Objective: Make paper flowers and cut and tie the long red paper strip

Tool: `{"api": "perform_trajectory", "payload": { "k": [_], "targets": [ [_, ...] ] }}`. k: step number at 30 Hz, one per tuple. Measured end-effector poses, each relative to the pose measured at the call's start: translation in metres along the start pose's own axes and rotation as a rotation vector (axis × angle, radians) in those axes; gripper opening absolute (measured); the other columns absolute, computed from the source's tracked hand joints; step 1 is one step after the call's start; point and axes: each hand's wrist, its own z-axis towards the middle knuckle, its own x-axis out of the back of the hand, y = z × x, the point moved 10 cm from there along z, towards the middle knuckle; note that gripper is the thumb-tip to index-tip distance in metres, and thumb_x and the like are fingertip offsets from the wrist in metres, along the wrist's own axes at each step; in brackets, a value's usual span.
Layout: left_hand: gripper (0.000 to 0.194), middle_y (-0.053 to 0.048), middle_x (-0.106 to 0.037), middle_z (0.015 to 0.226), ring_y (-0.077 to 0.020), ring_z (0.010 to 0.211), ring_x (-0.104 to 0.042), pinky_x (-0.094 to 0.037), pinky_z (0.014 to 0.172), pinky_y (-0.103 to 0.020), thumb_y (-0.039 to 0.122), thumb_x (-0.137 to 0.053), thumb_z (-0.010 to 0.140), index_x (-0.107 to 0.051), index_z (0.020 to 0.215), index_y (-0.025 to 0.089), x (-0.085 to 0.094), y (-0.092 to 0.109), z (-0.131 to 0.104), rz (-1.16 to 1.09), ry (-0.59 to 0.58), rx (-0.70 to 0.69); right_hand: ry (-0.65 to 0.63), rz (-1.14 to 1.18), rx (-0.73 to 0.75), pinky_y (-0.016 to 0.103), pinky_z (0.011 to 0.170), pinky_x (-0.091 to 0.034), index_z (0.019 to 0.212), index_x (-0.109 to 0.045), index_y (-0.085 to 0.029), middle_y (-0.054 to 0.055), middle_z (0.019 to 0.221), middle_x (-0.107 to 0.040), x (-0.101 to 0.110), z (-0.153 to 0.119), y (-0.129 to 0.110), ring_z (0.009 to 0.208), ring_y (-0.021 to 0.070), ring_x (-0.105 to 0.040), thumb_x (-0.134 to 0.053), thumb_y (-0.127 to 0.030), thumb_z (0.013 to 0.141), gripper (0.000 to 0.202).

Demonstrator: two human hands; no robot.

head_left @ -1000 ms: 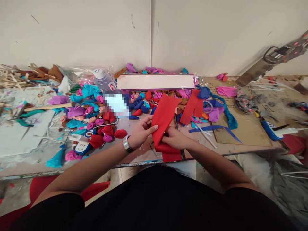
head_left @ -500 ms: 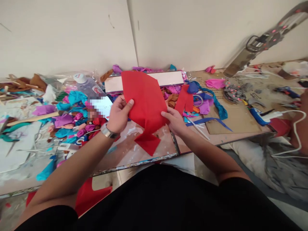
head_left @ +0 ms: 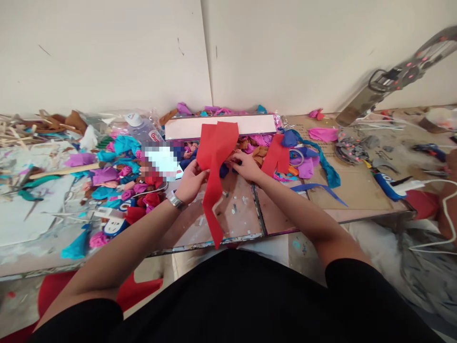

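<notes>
Over the workbench (head_left: 241, 216), red cloth (head_left: 213, 186) droops at its tail, left hand (head_left: 190, 184) pinching its left edge, right hand (head_left: 247, 166) by its right edge, grip not discernible; presumably light, soft, hardly fragile, best held by opposite edges of the broad upper part.

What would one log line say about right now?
left hand: holding red cloth | right hand: near cloth's right edge, grip unclear | bottle: left of cloth | pink scrap: on cardboard
</notes>
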Motion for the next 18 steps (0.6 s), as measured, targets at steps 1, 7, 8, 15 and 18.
{"api": "perform_trajectory", "payload": {
  "k": [1,7,8,15,18],
  "targets": [
    [0.056,-0.009,-0.079,0.122,-0.0235,0.105,-0.077,-0.064,0.092,-0.038,0.035,-0.085,0.079,-0.063,0.128,0.020,0.004,0.002,0.003,0.028,0.011,-0.003,0.006,-0.098,0.022,0.045,0.109,-0.053,0.108,-0.074,-0.017,0.015,0.128,-0.072,0.000,0.003,-0.005,0.123,0.0294,-0.065,-0.063,-0.019,0.090,0.022],
    [0.085,-0.006,-0.071,0.107,-0.0197,0.086,-0.073,-0.062,0.075,-0.033,0.027,-0.080,0.081,-0.042,0.158,0.026,0.023,0.016,-0.001,0.288,0.083,-0.071,-0.001,-0.594,0.005,0.059,0.109,-0.050,0.124,-0.072,-0.012,0.025,0.134,-0.069,-0.009,0.012,-0.016,0.132,0.0420,-0.055,-0.060,-0.006,0.090,0.037],
    [0.086,-0.006,-0.071,0.110,-0.0196,0.088,-0.073,-0.062,0.075,-0.032,0.025,-0.079,0.081,-0.041,0.159,0.028,0.022,0.019,-0.006,0.301,0.074,-0.091,0.002,-0.627,0.000,0.058,0.107,-0.051,0.128,-0.070,-0.012,0.025,0.136,-0.069,-0.011,0.012,-0.017,0.132,0.0422,-0.055,-0.058,-0.003,0.089,0.042],
    [0.046,-0.007,-0.080,0.117,-0.0218,0.086,-0.074,-0.060,0.072,-0.033,0.028,-0.067,0.086,-0.078,0.129,0.022,0.005,0.021,-0.024,0.420,-0.055,0.052,0.053,-0.631,-0.022,0.057,0.103,-0.052,0.120,-0.072,-0.009,0.028,0.128,-0.072,-0.009,0.014,-0.022,0.127,0.0424,-0.061,-0.048,-0.007,0.097,0.033],
    [0.052,-0.007,-0.075,0.140,-0.0262,0.109,-0.077,-0.065,0.087,-0.037,0.030,-0.070,0.088,-0.074,0.139,0.024,-0.004,0.035,-0.023,0.256,-0.089,0.020,0.089,-0.506,-0.013,0.053,0.105,-0.053,0.122,-0.071,-0.012,0.025,0.134,-0.072,0.008,0.020,-0.022,0.123,0.0388,-0.066,-0.053,-0.014,0.098,0.031]
  ]
}}
